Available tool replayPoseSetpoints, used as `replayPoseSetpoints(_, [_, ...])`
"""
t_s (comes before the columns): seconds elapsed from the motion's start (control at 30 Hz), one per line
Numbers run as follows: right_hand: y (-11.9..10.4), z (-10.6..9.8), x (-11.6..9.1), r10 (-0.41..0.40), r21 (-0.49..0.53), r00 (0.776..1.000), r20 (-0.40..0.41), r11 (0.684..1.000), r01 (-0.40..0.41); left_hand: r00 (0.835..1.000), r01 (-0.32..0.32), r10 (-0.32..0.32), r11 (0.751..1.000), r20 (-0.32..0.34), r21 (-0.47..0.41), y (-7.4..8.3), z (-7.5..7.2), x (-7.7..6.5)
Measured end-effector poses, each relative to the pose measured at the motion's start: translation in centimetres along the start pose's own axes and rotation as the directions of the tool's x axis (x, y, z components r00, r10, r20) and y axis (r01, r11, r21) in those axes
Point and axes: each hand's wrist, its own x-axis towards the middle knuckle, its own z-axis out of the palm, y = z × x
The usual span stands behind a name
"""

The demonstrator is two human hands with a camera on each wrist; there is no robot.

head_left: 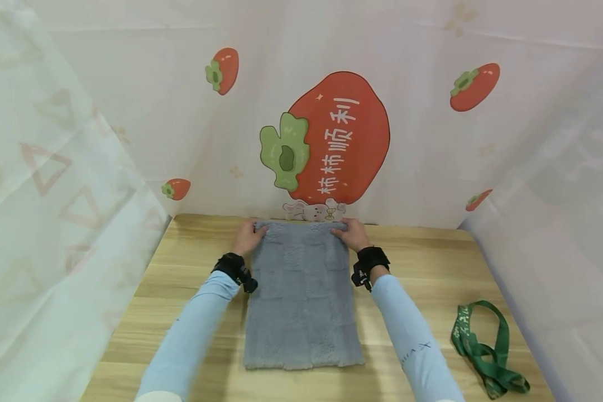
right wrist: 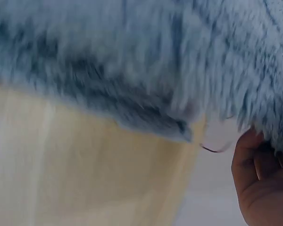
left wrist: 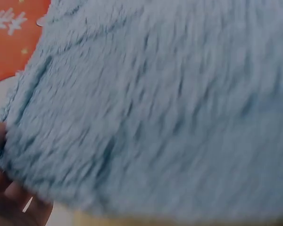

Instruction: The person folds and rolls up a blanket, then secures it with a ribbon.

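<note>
A grey-blue, fluffy towel (head_left: 301,290) stretches across the middle of the table, with faint fold creases running over it. Its far left corner is pinched between thumb and fingers of my left hand (head_left: 247,237). At the far right corner my right hand (head_left: 355,234) grips the edge in the same way. In the left wrist view the long pile of the towel (left wrist: 146,113) fills most of the picture, and the left hand (left wrist: 14,197) holds its corner. The right wrist view shows the right hand (right wrist: 269,183) under the towel's edge (right wrist: 217,80), its fingertips partly hidden by the pile.
A green ribbon-like strap (head_left: 487,352) lies loosely looped on the right of the wooden table (head_left: 181,312). Behind the table's far edge hangs a white curtain (head_left: 422,167) printed with red persimmons. More curtain flanks both sides.
</note>
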Motion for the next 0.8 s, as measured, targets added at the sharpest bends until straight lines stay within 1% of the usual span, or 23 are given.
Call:
replayPoseSetpoints(0.07, [0.5, 0.9, 0.1, 0.038, -0.034, 0.999, -0.033, 0.999, -0.040, 0.999, 0.051, -0.050, 0.998, -0.020, 0.026, 0.1, 0.9, -0.3])
replayPoseSetpoints(0.13, [1.0, 1.7, -0.1, 0.057, -0.068, 0.997, -0.047, 0.996, -0.060, 0.994, 0.106, -0.106, 0.993, -0.001, 0.058, 0.5, 1.4, -0.9])
replayPoseSetpoints(0.17, [1.2, 2.0, -0.4, 0.050, -0.089, 0.998, -0.042, 0.995, -0.054, 0.993, 0.116, -0.117, 0.990, 0.014, 0.080, 0.7, 1.5, -1.4])
replayPoseSetpoints(0.23, [1.4, 2.3, -1.4, -0.014, -0.142, 1.000, -0.022, 0.990, 0.010, 0.996, 0.080, -0.086, 0.987, 0.037, 0.141, 1.1, 1.5, -2.6])
replayPoseSetpoints(0.27, [1.4, 2.3, -2.3, -0.070, -0.169, 0.998, -0.011, 0.983, 0.067, 0.997, 0.050, -0.060, 0.984, 0.051, 0.172, 1.4, 1.3, -3.5])
replayPoseSetpoints(0.3, [1.3, 2.2, -3.3, -0.136, -0.198, 0.991, 0.007, 0.971, 0.134, 0.998, 0.013, -0.027, 0.979, 0.063, 0.205, 1.8, 1.0, -4.6])
replayPoseSetpoints(0.33, [1.0, 2.0, -4.5, -0.210, -0.231, 0.977, 0.032, 0.950, 0.212, 0.997, -0.048, 0.030, 0.967, 0.073, 0.249, 2.2, 0.8, -6.0])
replayPoseSetpoints(0.37, [0.7, 1.8, -5.9, -0.288, -0.251, 0.956, 0.057, 0.922, 0.293, 0.991, -0.117, 0.094, 0.948, 0.092, 0.294, 2.6, 0.6, -7.6])
replayPoseSetpoints(0.4, [0.3, 1.6, -7.5, -0.360, -0.266, 0.929, 0.091, 0.890, 0.371, 0.981, -0.187, 0.156, 0.926, 0.119, 0.328, 3.2, 0.4, -9.3])
replayPoseSetpoints(0.43, [-0.1, 1.5, -9.3, -0.420, -0.278, 0.899, 0.127, 0.854, 0.439, 0.966, -0.248, 0.201, 0.901, 0.163, 0.356, 3.9, 0.3, -11.3])
replayPoseSetpoints(0.47, [-0.7, 1.4, -11.2, -0.464, -0.282, 0.870, 0.168, 0.823, 0.493, 0.946, -0.308, 0.239, 0.872, 0.218, 0.381, 4.7, 0.2, -13.4])
replayPoseSetpoints(0.5, [-1.2, 1.4, -13.1, -0.488, -0.287, 0.846, 0.214, 0.797, 0.532, 0.921, -0.366, 0.269, 0.843, 0.280, 0.394, 5.4, 0.2, -15.4])
replayPoseSetpoints(0.53, [-1.7, 1.5, -15.2, -0.503, -0.290, 0.825, 0.259, 0.774, 0.563, 0.894, -0.413, 0.280, 0.818, 0.350, 0.401, 6.0, 0.4, -17.5])
replayPoseSetpoints(0.57, [-2.2, 1.7, -17.2, -0.501, -0.287, 0.809, 0.308, 0.761, 0.581, 0.867, -0.441, 0.267, 0.804, 0.421, 0.399, 6.6, 0.6, -19.3])
replayPoseSetpoints(0.6, [-2.5, 2.1, -19.1, -0.480, -0.287, 0.799, 0.361, 0.758, 0.585, 0.844, -0.453, 0.240, 0.799, 0.480, 0.395, 7.0, 0.9, -21.1])
replayPoseSetpoints(0.63, [-2.9, 2.5, -20.8, -0.447, -0.295, 0.796, 0.409, 0.760, 0.579, 0.825, -0.457, 0.207, 0.792, 0.526, 0.405, 7.3, 1.3, -22.5])
replayPoseSetpoints(0.67, [-3.3, 3.0, -22.4, -0.399, -0.304, 0.796, 0.454, 0.771, 0.560, 0.812, -0.460, 0.174, 0.779, 0.557, 0.427, 7.4, 1.7, -23.8])
replayPoseSetpoints(0.7, [-3.5, 3.5, -23.6, -0.350, -0.325, 0.798, 0.491, 0.776, 0.541, 0.806, -0.465, 0.151, 0.759, 0.572, 0.455, 7.4, 2.2, -24.8])
replayPoseSetpoints(0.73, [-3.7, 4.1, -24.7, -0.308, -0.348, 0.801, 0.514, 0.778, 0.523, 0.808, -0.467, 0.130, 0.736, 0.575, 0.490, 7.3, 2.7, -25.6])
replayPoseSetpoints(0.77, [-3.8, 4.7, -25.5, -0.268, -0.377, 0.806, 0.528, 0.777, 0.504, 0.815, -0.467, 0.116, 0.712, 0.568, 0.525, 7.1, 3.2, -26.1])
replayPoseSetpoints(0.8, [-3.8, 5.3, -26.0, -0.239, -0.407, 0.816, 0.527, 0.771, 0.489, 0.830, -0.469, 0.119, 0.679, 0.545, 0.565, 6.7, 3.7, -26.4])
